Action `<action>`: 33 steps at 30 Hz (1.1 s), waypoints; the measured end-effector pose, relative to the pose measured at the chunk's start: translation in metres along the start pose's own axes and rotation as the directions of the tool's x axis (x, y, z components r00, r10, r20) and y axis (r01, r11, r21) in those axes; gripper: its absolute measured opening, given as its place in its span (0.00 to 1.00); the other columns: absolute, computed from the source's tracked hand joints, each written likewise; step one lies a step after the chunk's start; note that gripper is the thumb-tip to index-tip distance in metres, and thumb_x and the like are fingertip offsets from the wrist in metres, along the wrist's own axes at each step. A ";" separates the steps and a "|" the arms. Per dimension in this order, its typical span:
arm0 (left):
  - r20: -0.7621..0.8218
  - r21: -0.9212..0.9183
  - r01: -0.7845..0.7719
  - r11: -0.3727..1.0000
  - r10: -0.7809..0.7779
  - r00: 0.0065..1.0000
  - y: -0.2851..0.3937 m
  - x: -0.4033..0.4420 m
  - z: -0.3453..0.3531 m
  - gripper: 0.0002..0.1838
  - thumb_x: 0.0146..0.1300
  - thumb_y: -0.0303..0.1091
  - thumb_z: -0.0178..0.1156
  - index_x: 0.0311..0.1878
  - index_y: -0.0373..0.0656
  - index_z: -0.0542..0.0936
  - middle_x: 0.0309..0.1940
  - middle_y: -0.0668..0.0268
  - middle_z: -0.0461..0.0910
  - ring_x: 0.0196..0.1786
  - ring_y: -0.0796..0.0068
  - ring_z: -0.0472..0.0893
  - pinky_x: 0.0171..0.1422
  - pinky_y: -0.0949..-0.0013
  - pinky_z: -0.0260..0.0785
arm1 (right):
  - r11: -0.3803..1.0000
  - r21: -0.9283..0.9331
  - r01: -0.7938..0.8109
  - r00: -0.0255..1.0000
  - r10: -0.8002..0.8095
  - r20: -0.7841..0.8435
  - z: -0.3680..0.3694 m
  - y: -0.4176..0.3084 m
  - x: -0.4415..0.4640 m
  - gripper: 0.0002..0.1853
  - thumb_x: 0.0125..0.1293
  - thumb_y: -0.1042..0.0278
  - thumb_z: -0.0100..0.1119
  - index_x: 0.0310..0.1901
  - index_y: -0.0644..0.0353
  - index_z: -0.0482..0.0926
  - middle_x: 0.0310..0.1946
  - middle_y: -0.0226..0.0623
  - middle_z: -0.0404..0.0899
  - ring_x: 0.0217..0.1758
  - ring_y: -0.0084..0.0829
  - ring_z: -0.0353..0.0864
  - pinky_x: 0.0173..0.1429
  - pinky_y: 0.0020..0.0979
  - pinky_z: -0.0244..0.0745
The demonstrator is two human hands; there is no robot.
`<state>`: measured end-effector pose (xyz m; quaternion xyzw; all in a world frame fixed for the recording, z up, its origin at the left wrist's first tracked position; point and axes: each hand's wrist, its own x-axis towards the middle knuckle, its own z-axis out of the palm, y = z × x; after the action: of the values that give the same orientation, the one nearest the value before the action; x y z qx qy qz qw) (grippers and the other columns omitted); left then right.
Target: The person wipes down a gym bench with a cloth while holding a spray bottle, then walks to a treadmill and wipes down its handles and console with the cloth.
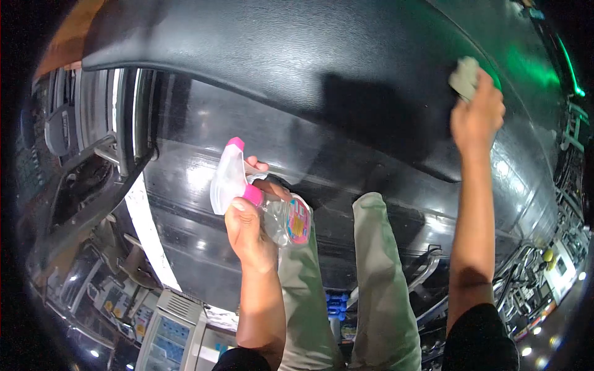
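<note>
My left hand (247, 226) is wrapped round the neck of a clear spray bottle (278, 219), which has a white trigger head (229, 176) with pink parts and a colourful label. The bottle lies tilted in front of my legs. Up at the right, my right hand (479, 114) grips a pale cloth (464, 78) against a large black padded surface (272, 49). The fingertips on the cloth are slightly blurred.
Below the padding runs a dark ribbed surface (210, 117). Metal frames of equipment (127, 123) stand at the left. A glass-door fridge (167, 340) is at the lower left, and more equipment lines the right edge.
</note>
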<state>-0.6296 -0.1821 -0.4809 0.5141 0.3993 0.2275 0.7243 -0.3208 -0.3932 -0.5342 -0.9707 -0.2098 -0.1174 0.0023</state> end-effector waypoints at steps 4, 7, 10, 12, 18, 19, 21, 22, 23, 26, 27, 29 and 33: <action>-0.018 -0.060 0.016 0.998 -0.017 1.000 -0.001 0.001 -0.016 0.40 0.78 0.63 0.49 0.70 0.30 0.67 0.58 0.53 0.74 0.40 0.64 0.80 0.48 0.60 0.74 | 0.965 -0.002 -0.261 0.959 0.259 0.113 -0.002 -0.018 0.005 0.31 0.66 0.66 0.63 0.71 0.49 0.69 0.59 0.55 0.78 0.63 0.60 0.76 0.66 0.57 0.70; -0.010 -0.075 0.000 0.997 -0.001 1.000 0.001 0.003 -0.021 0.40 0.78 0.63 0.49 0.70 0.31 0.67 0.58 0.54 0.75 0.40 0.64 0.81 0.48 0.59 0.75 | 0.969 0.149 -0.196 0.977 0.180 0.113 0.004 -0.102 0.028 0.29 0.63 0.62 0.64 0.67 0.51 0.73 0.57 0.57 0.78 0.60 0.58 0.78 0.64 0.55 0.71; -0.049 -0.012 -0.015 1.000 0.014 0.999 -0.008 0.000 -0.029 0.39 0.78 0.62 0.49 0.70 0.31 0.68 0.58 0.54 0.75 0.40 0.64 0.81 0.48 0.58 0.76 | 0.920 0.383 0.085 0.995 -0.097 0.011 0.018 -0.222 0.042 0.23 0.58 0.62 0.63 0.58 0.48 0.81 0.52 0.51 0.78 0.58 0.52 0.75 0.61 0.53 0.66; -0.065 -0.031 0.004 1.000 -0.006 0.998 -0.007 -0.005 -0.029 0.38 0.79 0.62 0.48 0.70 0.31 0.68 0.58 0.55 0.75 0.41 0.64 0.81 0.49 0.59 0.76 | 0.830 0.499 0.249 0.968 -0.228 -0.103 0.016 -0.294 0.048 0.19 0.56 0.65 0.66 0.52 0.51 0.82 0.42 0.48 0.83 0.45 0.53 0.82 0.52 0.55 0.73; -0.156 0.034 -0.041 0.999 0.046 0.987 -0.005 -0.001 -0.015 0.37 0.80 0.61 0.47 0.69 0.32 0.69 0.58 0.56 0.75 0.41 0.65 0.81 0.51 0.60 0.75 | 0.589 0.655 0.473 0.817 -0.571 -0.077 0.004 -0.389 0.056 0.23 0.63 0.61 0.62 0.62 0.37 0.81 0.58 0.41 0.76 0.66 0.43 0.69 0.67 0.46 0.59; -0.151 0.063 -0.054 0.997 0.063 0.986 -0.004 0.000 -0.012 0.37 0.80 0.61 0.46 0.70 0.32 0.69 0.58 0.56 0.75 0.41 0.65 0.81 0.51 0.60 0.75 | 0.579 0.635 0.512 0.772 -0.634 -0.045 0.003 -0.382 0.063 0.23 0.64 0.60 0.62 0.63 0.35 0.81 0.59 0.39 0.75 0.67 0.41 0.69 0.68 0.45 0.58; -0.130 0.027 -0.020 0.999 0.023 0.991 -0.003 -0.001 -0.004 0.37 0.80 0.61 0.47 0.70 0.32 0.68 0.59 0.55 0.75 0.41 0.66 0.81 0.51 0.60 0.75 | 0.554 0.583 0.595 0.739 -0.662 -0.125 0.010 -0.353 0.064 0.22 0.65 0.61 0.62 0.62 0.33 0.81 0.59 0.39 0.75 0.67 0.42 0.69 0.68 0.46 0.59; -0.119 0.012 -0.001 1.000 0.002 0.993 -0.003 -0.001 -0.001 0.37 0.80 0.60 0.47 0.70 0.32 0.68 0.59 0.55 0.74 0.41 0.66 0.80 0.51 0.60 0.74 | 0.540 0.555 0.633 0.719 -0.675 -0.163 0.014 -0.335 0.064 0.22 0.65 0.61 0.62 0.62 0.33 0.81 0.59 0.39 0.76 0.67 0.42 0.69 0.68 0.46 0.59; -0.100 0.012 -0.009 1.000 0.011 0.995 -0.004 -0.001 0.001 0.37 0.80 0.61 0.47 0.71 0.32 0.67 0.59 0.55 0.74 0.41 0.66 0.80 0.50 0.60 0.74 | 0.566 0.574 0.592 0.757 -0.635 -0.155 0.014 -0.314 0.062 0.22 0.64 0.63 0.63 0.60 0.35 0.82 0.58 0.40 0.75 0.67 0.43 0.69 0.69 0.46 0.60; -0.045 0.007 -0.016 1.000 0.017 0.999 -0.004 -0.001 0.009 0.38 0.79 0.61 0.48 0.71 0.31 0.66 0.60 0.54 0.74 0.41 0.65 0.80 0.50 0.60 0.74 | 0.627 0.571 0.530 0.803 -0.587 -0.101 0.000 -0.212 0.041 0.23 0.59 0.69 0.65 0.57 0.40 0.83 0.49 0.41 0.77 0.58 0.45 0.76 0.61 0.48 0.66; -0.035 0.001 -0.004 1.000 0.004 0.999 -0.003 -0.002 0.012 0.39 0.79 0.61 0.48 0.71 0.31 0.66 0.60 0.53 0.74 0.41 0.65 0.80 0.50 0.60 0.74 | 0.673 0.541 0.505 0.830 -0.551 -0.088 -0.007 -0.178 0.024 0.23 0.57 0.70 0.65 0.56 0.42 0.83 0.45 0.42 0.78 0.54 0.46 0.77 0.58 0.48 0.68; 0.002 -0.013 0.014 1.000 -0.014 1.000 -0.004 -0.004 0.013 0.39 0.79 0.61 0.48 0.71 0.31 0.66 0.60 0.53 0.73 0.41 0.64 0.81 0.50 0.60 0.75 | 0.726 0.532 0.436 0.875 -0.479 -0.064 -0.020 -0.106 -0.010 0.21 0.57 0.76 0.62 0.53 0.48 0.80 0.40 0.44 0.76 0.48 0.50 0.78 0.51 0.49 0.69; 0.016 0.008 0.040 0.999 -0.040 0.999 -0.009 -0.011 0.013 0.39 0.79 0.62 0.47 0.71 0.31 0.66 0.59 0.54 0.73 0.41 0.64 0.81 0.50 0.59 0.75 | 0.941 0.285 0.185 0.956 -0.239 0.169 -0.040 0.003 -0.086 0.32 0.55 0.80 0.63 0.64 0.60 0.71 0.56 0.56 0.73 0.58 0.59 0.71 0.63 0.54 0.64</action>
<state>-0.6262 -0.2003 -0.4836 0.5106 0.4045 0.2072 0.7299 -0.4043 -0.4331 -0.5145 -0.9400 -0.3265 0.0108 0.0988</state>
